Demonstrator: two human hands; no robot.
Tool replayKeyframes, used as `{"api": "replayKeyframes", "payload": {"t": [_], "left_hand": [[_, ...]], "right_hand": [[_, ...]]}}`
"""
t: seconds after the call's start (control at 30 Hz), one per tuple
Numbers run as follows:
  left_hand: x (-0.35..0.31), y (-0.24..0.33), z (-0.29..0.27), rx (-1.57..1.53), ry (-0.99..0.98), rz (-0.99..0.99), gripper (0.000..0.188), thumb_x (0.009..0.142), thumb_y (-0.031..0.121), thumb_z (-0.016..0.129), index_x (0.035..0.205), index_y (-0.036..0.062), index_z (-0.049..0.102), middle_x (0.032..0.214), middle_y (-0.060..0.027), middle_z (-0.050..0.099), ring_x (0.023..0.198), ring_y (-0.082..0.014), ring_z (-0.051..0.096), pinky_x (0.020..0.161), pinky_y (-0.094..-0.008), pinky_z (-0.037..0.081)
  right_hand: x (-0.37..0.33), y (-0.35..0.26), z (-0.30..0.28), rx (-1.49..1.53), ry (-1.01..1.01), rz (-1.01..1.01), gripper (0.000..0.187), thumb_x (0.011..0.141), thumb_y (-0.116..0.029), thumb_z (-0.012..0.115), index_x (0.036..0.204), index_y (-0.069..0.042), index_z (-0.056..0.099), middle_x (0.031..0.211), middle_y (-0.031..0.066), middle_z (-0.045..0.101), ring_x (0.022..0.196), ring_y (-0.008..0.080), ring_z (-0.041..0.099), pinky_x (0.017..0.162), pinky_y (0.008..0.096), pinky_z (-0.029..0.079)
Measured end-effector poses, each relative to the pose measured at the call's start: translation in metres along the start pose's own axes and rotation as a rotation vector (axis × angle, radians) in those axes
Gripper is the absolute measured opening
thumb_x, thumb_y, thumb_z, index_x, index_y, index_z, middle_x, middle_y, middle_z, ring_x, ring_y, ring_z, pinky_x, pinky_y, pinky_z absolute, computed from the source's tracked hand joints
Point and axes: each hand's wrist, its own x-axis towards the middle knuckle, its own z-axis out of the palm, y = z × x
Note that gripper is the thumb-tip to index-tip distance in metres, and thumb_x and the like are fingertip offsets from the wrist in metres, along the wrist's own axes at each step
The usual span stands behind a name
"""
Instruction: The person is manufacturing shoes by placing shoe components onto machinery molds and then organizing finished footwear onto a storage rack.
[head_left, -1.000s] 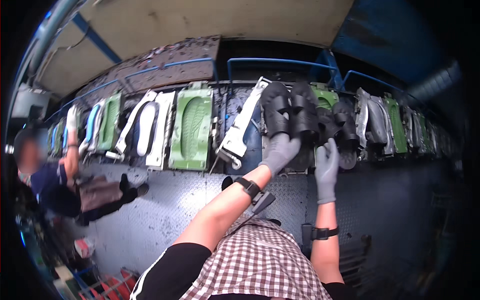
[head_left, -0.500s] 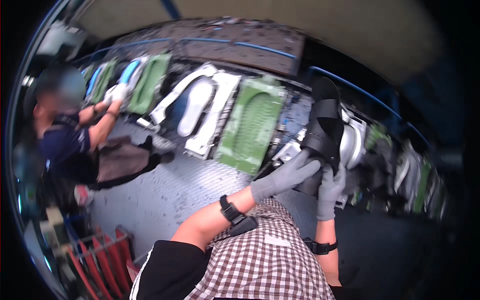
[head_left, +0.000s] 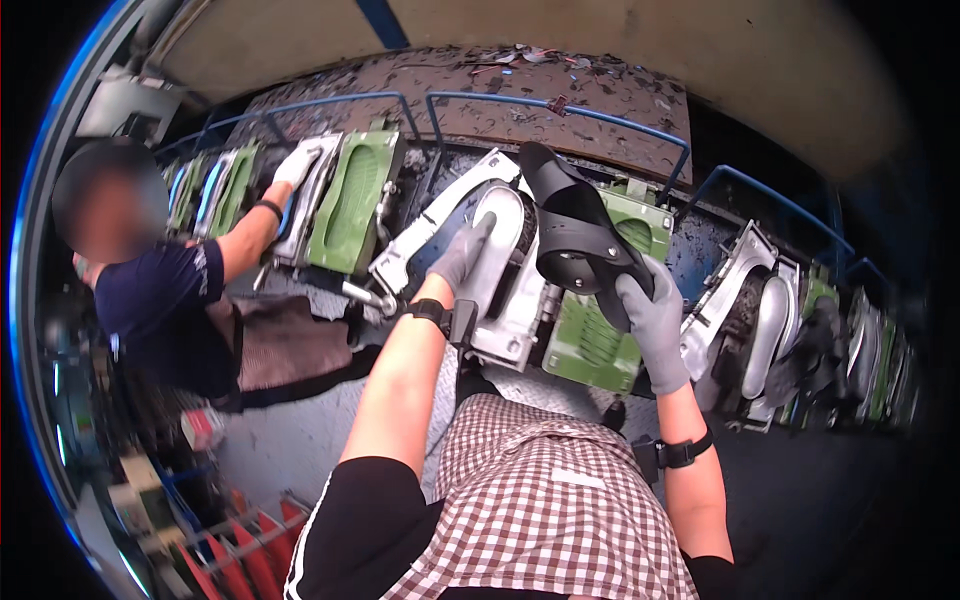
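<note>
My right hand (head_left: 650,325) is closed on the lower end of a black sandal (head_left: 580,235), a long dark piece with broad straps, held tilted above the molds. To its left, my left hand (head_left: 462,255) lies with fingers stretched along a silver foot-shaped metal form (head_left: 494,260). Both hands wear grey gloves. The form belongs to an opened mold with a pale metal frame (head_left: 515,325). Behind the sandal, a green mold half (head_left: 590,345) with a patterned sole hollow is partly covered.
A co-worker (head_left: 160,285) at the left reaches to a silver mold beside another green mold half (head_left: 355,205). More opened molds (head_left: 745,320) continue to the right. A blue rail (head_left: 560,100) runs behind the row. Red panels (head_left: 240,560) stand in a rack at lower left.
Both hands were on the sandal. My left hand has let go and moved left onto the metal form, while my right hand keeps the sandal. The co-worker's arm now reaches farther along the molds.
</note>
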Motion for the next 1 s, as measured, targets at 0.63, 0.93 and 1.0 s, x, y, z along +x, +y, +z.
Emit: {"api": "replayKeyframes", "payload": {"t": [0.63, 0.93, 1.0], "left_hand": [[-0.133, -0.011, -0.047, -0.753, -0.174, -0.593, 0.062, 0.106, 0.059, 0.040, 0.138, 0.0073, 0.052, 0.128, -0.0102, 0.063, 0.117, -0.0220, 0.059, 0.101, -0.0385, 0.049], [-0.042, 0.004, -0.034, -0.550, -0.229, 0.014, 0.088, 0.083, 0.020, 0.079, 0.157, 0.0030, 0.034, 0.140, -0.0158, 0.055, 0.124, -0.0246, 0.056, 0.106, -0.0366, 0.048], [-0.044, 0.011, -0.033, -0.566, -0.266, 0.029, 0.088, 0.083, 0.020, 0.079, 0.157, 0.0030, 0.034, 0.139, -0.0154, 0.056, 0.122, -0.0244, 0.057, 0.104, -0.0362, 0.050]], "right_hand": [[-0.046, 0.028, 0.210, -0.777, -0.558, 0.111, 0.041, 0.095, -0.040, 0.055, 0.125, -0.013, 0.064, 0.108, 0.0197, 0.070, 0.102, 0.0384, 0.069, 0.089, 0.0490, 0.054], [0.005, 0.069, 0.204, -0.508, -0.170, 0.664, 0.068, 0.091, -0.026, 0.063, 0.150, 0.000, 0.041, 0.093, 0.0168, 0.070, 0.091, 0.0310, 0.071, 0.086, 0.0432, 0.054], [-0.008, 0.059, 0.210, -0.472, -0.081, 0.586, 0.069, 0.090, -0.024, 0.064, 0.151, -0.001, 0.041, 0.087, 0.0123, 0.065, 0.084, 0.0237, 0.067, 0.078, 0.0391, 0.054]]}}
